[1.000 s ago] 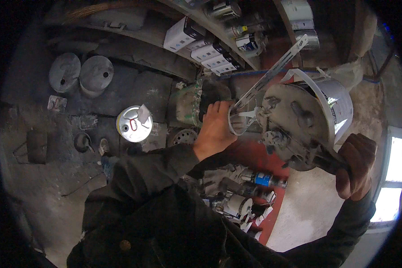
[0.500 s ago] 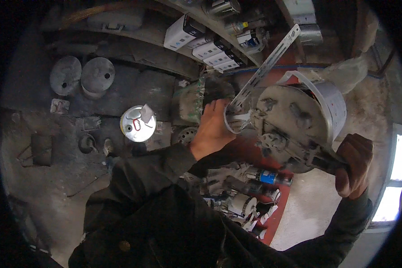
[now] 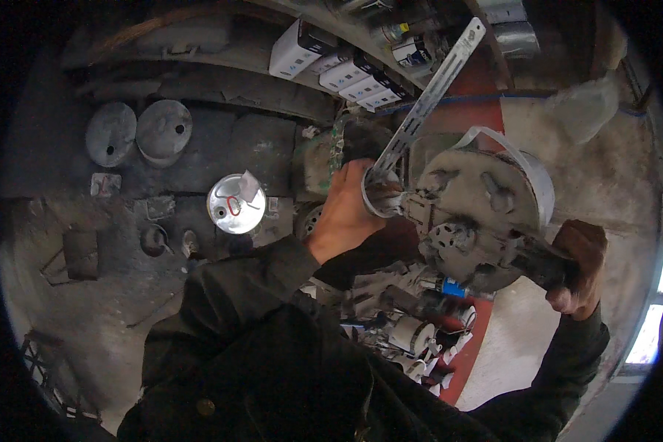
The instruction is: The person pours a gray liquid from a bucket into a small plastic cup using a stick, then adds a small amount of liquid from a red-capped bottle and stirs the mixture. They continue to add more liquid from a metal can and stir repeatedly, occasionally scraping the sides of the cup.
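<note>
My left hand [image 3: 340, 215] is wrapped round a small pale cup [image 3: 373, 206]. From the cup leans a long, flat, light stirring stick [image 3: 433, 92] with holes and marks, slanting up to the right. A paint can [image 3: 539, 177] with a white bail is tipped toward the cup, its grey, dirty stirring lid [image 3: 471, 195] facing me. The lid's spout side meets the cup's mouth; whether liquid runs there is too blurred to tell. My right hand [image 3: 583, 265] is closed on the lid's dark handle [image 3: 541, 259].
Below my hands, a red-edged table [image 3: 475, 346] bears tins and dusty tools. Boxes [image 3: 295, 50] line the shelf behind. On the floor at left are a silver drum [image 3: 237, 214] and two grey drums [image 3: 163, 127]. A plastic bag [image 3: 586, 110] hangs far right.
The can has shifted slightly left and down, its lid turned more toward me. The cup and stick have moved a little left. Both hands keep their grip.
</note>
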`<state>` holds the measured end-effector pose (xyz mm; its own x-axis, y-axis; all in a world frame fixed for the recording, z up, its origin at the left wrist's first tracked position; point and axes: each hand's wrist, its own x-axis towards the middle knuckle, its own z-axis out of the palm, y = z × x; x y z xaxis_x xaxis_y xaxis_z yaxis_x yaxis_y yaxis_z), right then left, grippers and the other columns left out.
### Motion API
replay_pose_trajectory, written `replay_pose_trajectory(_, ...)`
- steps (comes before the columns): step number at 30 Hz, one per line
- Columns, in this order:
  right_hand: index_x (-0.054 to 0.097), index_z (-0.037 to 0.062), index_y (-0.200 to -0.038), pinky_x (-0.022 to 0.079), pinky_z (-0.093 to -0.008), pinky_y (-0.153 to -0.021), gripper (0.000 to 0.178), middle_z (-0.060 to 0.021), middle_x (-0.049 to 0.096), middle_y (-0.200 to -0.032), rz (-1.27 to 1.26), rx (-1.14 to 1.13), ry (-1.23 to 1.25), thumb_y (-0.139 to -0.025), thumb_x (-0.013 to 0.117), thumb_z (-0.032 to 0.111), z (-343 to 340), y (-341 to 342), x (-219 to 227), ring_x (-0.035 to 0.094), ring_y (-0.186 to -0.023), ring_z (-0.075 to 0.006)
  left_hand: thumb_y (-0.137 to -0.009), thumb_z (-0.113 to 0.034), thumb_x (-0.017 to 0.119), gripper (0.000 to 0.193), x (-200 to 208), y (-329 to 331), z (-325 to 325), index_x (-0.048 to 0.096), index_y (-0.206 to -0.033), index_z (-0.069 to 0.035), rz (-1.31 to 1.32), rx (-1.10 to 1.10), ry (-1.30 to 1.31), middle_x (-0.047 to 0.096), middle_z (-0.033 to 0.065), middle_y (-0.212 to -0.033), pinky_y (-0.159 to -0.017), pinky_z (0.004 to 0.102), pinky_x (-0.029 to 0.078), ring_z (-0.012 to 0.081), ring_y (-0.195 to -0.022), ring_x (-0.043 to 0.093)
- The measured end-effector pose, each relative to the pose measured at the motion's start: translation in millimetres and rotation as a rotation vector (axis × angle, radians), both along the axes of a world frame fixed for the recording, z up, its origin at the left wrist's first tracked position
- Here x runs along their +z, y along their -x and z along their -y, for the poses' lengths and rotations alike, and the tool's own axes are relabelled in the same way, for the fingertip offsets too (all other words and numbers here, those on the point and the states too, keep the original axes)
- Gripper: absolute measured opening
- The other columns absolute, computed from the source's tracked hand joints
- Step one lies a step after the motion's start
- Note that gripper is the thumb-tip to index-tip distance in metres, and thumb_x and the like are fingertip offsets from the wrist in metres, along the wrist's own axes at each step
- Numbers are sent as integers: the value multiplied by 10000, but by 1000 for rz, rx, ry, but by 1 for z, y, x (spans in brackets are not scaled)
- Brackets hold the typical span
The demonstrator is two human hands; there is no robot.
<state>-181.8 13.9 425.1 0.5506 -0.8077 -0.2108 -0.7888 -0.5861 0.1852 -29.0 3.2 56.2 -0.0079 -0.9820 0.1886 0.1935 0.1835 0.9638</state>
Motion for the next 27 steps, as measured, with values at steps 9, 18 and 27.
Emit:
replay_pose_trajectory(9, 503, 34, -650, 313, -352, -484, 891, -64, 410, -575, 138, -107, 35, -635, 621, 916, -3, 32, -11, 428, -485, -257, -677, -45, 862, 818, 1, 4, 4, 449, -1383, -8, 19, -61, -32, 544, 247, -1289, -1050, 498, 435, 464, -1247, 499)
replay_pose_trajectory(18, 540, 26, -745, 340, -339, -504, 876, -66, 468, -673, 272, -164, 190, -764, 543, 903, -12, 72, -33, 461, -542, -225, -677, -57, 860, 781, -6, 7, 9, 467, -1348, 6, -19, -68, -78, 566, 252, -1269, -1039, 483, 444, 451, -1229, 533)
replay_pose_trajectory(27, 592, 7, -1248, 477, -352, -807, 716, -130, 607, -1095, 630, -507, 73, -1012, 451, 668, -34, 194, -44, 582, -962, -219, -695, -81, 856, 785, -18, 2, 14, 462, -1370, 1, -93, -69, -148, 557, 224, -1276, -1018, 458, 467, 413, -1226, 549)
